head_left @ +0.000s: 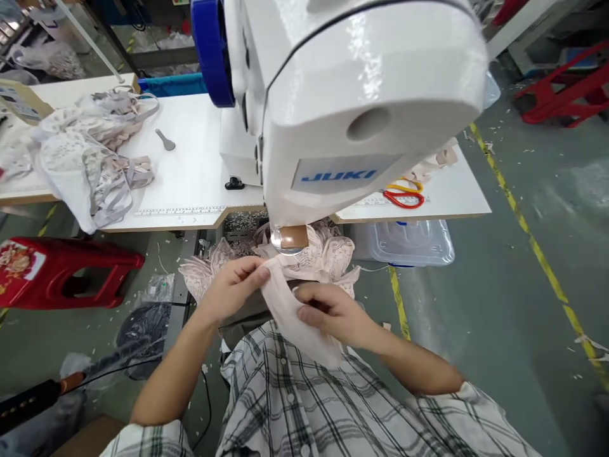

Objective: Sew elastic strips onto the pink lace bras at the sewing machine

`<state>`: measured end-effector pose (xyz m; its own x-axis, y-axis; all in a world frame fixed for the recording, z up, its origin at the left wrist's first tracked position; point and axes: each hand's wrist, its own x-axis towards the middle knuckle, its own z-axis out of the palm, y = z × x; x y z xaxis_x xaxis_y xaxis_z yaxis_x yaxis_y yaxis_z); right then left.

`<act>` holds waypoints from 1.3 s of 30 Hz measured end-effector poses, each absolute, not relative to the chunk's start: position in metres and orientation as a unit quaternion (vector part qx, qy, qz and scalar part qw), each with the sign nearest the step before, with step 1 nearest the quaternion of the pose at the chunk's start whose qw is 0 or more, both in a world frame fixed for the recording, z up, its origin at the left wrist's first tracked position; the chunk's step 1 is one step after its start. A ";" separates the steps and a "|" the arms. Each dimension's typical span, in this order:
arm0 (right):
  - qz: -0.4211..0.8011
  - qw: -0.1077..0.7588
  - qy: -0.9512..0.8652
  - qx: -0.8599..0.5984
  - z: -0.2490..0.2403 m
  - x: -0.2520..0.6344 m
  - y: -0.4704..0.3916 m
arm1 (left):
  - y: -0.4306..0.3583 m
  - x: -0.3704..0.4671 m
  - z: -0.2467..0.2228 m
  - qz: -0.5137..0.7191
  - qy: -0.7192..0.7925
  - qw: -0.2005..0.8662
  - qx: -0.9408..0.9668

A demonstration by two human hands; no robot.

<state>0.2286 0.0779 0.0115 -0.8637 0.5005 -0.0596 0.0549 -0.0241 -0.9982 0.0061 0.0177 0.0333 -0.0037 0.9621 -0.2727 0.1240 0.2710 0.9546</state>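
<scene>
My left hand [235, 285] pinches the upper end of a pale pink fabric strip [285, 311] just below the sewing machine head [375, 114]. Further along the same strip, my right hand [335, 312] grips its edge between thumb and fingers. The strip's lower end hangs over my checked shirt. Behind my hands, pale pink lace bra pieces [340, 254] lie bunched under the machine; more lace [204, 270] spreads at the left. The machine's head hides the needle area.
Red-and-yellow scissors [404, 195] lie on the white table [190, 152] at right. A heap of lace bras [90, 152] hangs over its left edge. Red stools [61, 273] stand at both sides. A clear plastic box [412, 241] is beneath the table's right part.
</scene>
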 end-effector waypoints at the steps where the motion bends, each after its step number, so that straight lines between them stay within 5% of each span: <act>1: 0.722 0.160 -0.644 -0.198 0.005 0.215 0.078 | 0.012 0.000 0.037 0.393 0.612 0.513 0.456; 7: 0.898 0.204 -0.258 -0.291 -0.045 0.140 0.082 | -0.004 -0.031 0.043 0.261 0.678 0.423 0.542; 12: 0.801 0.320 -0.368 -0.347 -0.073 0.141 0.074 | -0.003 -0.021 -0.003 0.257 0.813 0.190 0.487; 18: 0.503 0.334 -0.737 -0.305 -0.094 0.163 0.068 | 0.002 0.015 -0.041 0.419 0.698 0.468 0.344; 26: 0.388 0.321 -0.809 -0.304 -0.072 0.191 0.086 | 0.005 0.031 -0.018 0.400 0.710 0.376 0.440; 34: 0.500 0.337 -0.705 -0.373 -0.060 0.186 0.088 | 0.010 0.042 -0.014 0.394 0.697 0.411 0.436; 39: 0.434 0.399 -0.748 -0.305 -0.067 0.194 0.091 | 0.019 0.053 -0.015 0.378 0.726 0.355 0.451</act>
